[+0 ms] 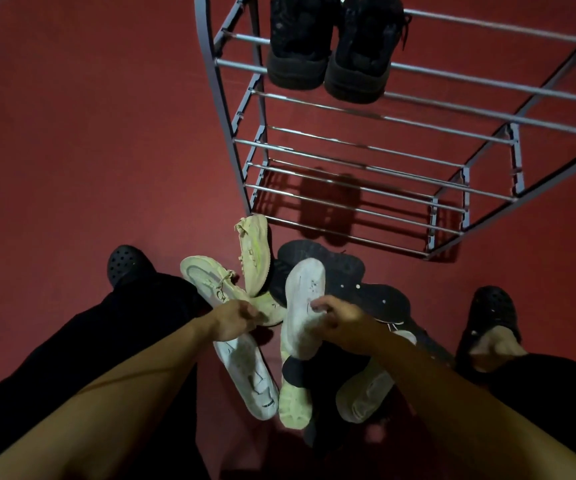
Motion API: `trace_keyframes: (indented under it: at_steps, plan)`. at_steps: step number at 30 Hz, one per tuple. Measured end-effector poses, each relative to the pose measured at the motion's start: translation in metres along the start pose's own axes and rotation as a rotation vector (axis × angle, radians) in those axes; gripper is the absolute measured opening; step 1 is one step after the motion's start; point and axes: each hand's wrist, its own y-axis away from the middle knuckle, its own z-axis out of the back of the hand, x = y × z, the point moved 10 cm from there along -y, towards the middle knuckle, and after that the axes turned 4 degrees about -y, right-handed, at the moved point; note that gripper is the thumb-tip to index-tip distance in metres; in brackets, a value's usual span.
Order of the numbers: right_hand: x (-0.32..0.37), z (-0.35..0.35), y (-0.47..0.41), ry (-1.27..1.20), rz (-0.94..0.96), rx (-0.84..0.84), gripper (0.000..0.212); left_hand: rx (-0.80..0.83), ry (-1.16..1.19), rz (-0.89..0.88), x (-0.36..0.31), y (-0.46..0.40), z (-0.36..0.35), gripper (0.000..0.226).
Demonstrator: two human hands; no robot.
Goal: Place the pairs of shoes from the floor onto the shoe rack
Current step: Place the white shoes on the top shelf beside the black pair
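Note:
A pile of shoes lies on the red floor between my feet. My left hand (232,320) grips a cream sneaker (210,282) at its heel end; a second cream sneaker (253,252) lies against it. My right hand (335,318) grips a white shoe (302,306) turned sole-up. Under it lie dark shoes (345,268) with their soles up. More white shoes (248,372) sit nearer to me. The metal shoe rack (348,147) stands beyond the pile, with a black pair (331,46) on its top tier.
My two feet in black perforated clogs, the left one (125,263) and the right one (490,310), flank the pile. The rack's lower tiers show only bare bars. Red floor stretches to the left of the rack.

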Motion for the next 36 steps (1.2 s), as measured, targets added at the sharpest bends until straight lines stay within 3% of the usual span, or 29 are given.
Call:
trace_keyframes:
  at_steps: [4, 8, 11, 13, 16, 19, 23, 25, 28, 31, 36]
  plan:
    - [-0.03, -0.03, -0.021, -0.086, -0.141, 0.027, 0.045, 0.015, -0.039, 0.068, 0.038, -0.013, -0.011, 0.013]
    - [-0.033, -0.011, -0.054, -0.012, -0.106, -0.147, 0.035, -0.036, -0.08, 0.152, 0.085, -0.038, -0.011, 0.018]
    - [-0.026, -0.002, -0.084, 0.083, -0.042, -0.205, 0.05, -0.103, -0.058, 0.256, 0.114, -0.046, -0.007, 0.039]
    - [-0.019, -0.004, -0.108, 0.093, -0.029, -0.187, 0.054, -0.116, -0.035, 0.307, 0.141, -0.059, -0.007, 0.04]
    - [-0.029, -0.015, -0.141, 0.007, -0.163, -0.115, 0.067, -0.101, -0.033, 0.376, 0.168, -0.073, -0.012, 0.057]
    - [-0.039, -0.021, -0.164, -0.131, -0.169, -0.172, 0.086, -0.096, -0.067, 0.392, 0.168, -0.079, -0.021, 0.062]
    - [-0.053, -0.017, -0.177, -0.138, -0.181, -0.281, 0.074, -0.188, 0.102, 0.449, 0.191, -0.089, -0.025, 0.075]
    - [-0.055, -0.014, -0.179, -0.12, -0.155, -0.309, 0.056, -0.163, 0.084, 0.453, 0.197, -0.089, -0.027, 0.084]
    - [-0.049, -0.006, -0.17, -0.015, -0.173, -0.302, 0.017, -0.12, 0.066, 0.405, 0.194, -0.087, -0.025, 0.068]
    - [-0.048, 0.006, -0.152, -0.05, -0.169, -0.339, 0.027, -0.162, 0.172, 0.33, 0.178, -0.075, -0.008, 0.033]
    - [-0.047, 0.033, -0.104, -0.039, -0.184, -0.397, 0.03, -0.014, -0.011, 0.082, 0.1, -0.045, 0.01, 0.022]
